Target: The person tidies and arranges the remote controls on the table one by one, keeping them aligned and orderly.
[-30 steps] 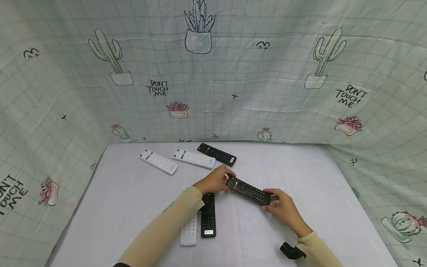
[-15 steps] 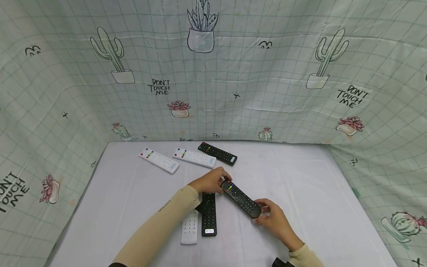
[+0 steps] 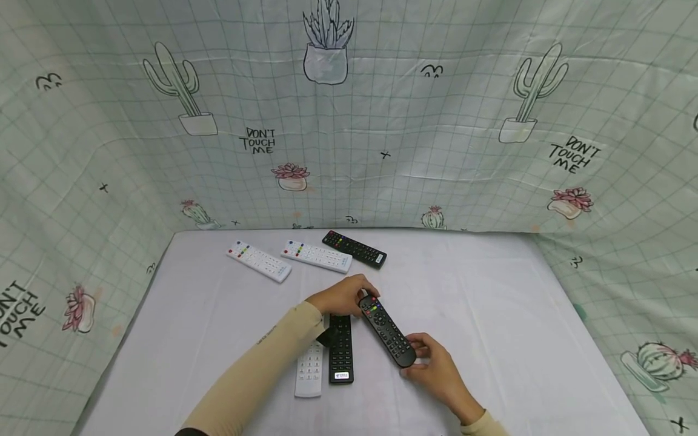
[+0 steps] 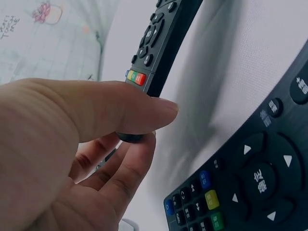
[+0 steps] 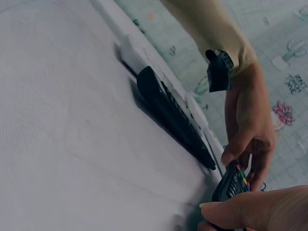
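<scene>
A black remote control (image 3: 388, 330) is held at both ends, tilted across the front of me in the head view. My left hand (image 3: 343, 295) pinches its far end, near the coloured buttons; the left wrist view has the thumb lying across that remote (image 4: 156, 48). Its near end is gripped between thumb and fingers of my right hand (image 3: 437, 370). Below and beside my left hand lies a second black remote (image 3: 341, 354), its top partly covered by the hand. A white remote (image 3: 309, 369) lies alongside it, its upper part hidden under my left wrist.
Towards the back of the white-covered table (image 3: 491, 303) lie two white remotes, one at the left (image 3: 259, 261) and one in the middle (image 3: 317, 256). Another black remote (image 3: 354, 249) lies just right of them. A patterned cloth (image 3: 382, 121) hangs behind and at both sides.
The held remote has swung to a steeper slant. Its near end has moved left and towards me with my right hand, while my left hand has shifted slightly left.
</scene>
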`<state>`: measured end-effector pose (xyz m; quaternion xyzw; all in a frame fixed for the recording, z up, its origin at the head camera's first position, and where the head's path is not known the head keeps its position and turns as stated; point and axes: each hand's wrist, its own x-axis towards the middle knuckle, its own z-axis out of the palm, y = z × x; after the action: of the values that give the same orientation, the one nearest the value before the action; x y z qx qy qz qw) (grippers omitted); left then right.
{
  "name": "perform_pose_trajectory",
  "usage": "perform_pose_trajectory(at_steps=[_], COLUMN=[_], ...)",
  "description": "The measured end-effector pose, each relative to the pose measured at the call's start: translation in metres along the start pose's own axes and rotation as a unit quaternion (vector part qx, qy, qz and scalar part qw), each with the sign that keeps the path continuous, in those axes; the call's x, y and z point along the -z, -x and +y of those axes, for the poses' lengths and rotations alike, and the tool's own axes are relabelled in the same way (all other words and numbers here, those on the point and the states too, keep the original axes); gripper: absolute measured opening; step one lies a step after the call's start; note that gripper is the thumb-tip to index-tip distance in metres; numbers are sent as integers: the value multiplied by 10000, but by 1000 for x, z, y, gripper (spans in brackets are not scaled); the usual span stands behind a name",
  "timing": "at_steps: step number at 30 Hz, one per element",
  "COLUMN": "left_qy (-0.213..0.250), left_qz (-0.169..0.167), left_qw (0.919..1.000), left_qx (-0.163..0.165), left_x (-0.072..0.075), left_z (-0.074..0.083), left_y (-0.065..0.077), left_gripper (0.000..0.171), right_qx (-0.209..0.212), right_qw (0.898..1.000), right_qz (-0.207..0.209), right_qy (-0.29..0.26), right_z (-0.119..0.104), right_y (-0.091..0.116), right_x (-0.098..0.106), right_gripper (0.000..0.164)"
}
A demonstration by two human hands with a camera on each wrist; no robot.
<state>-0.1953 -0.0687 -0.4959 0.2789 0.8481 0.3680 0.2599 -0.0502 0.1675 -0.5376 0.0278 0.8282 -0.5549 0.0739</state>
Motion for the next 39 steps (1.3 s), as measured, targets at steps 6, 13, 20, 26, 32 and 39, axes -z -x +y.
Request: perform_pose_trajectory(at_steps=[6, 13, 20, 26, 32, 39], left_qy=[-48, -316, -459, -483, -527, -642], left_qz=[-48, 1, -72, -166, -198, -209], left_qw=[10000, 9995, 9989, 9987, 9984, 9977], left_qx=[46, -42, -104, -96, -90, 18], left_x=[0, -2, -4, -5, -7, -9], left_z=[-1, 0, -1, -1, -1, 0], left_y=[-1, -3, -4, -4, -5, -7], left_gripper=[57, 56, 56, 54, 53, 51], right_qx=[-4, 14, 55, 184, 375, 586], right_qw=[10000, 9996, 9998, 9995, 9989, 9976], right_qz=[-45, -66, -163, -252, -291, -345], right_qy=[-46, -266, -69, -33, 49, 122], right_z=[-1, -3, -6, -8, -10, -11], right_y=[4, 8, 10, 11, 12, 11], right_x=[-7, -16, -20, -25, -31, -37], right_gripper=[62, 63, 67, 70, 72, 73])
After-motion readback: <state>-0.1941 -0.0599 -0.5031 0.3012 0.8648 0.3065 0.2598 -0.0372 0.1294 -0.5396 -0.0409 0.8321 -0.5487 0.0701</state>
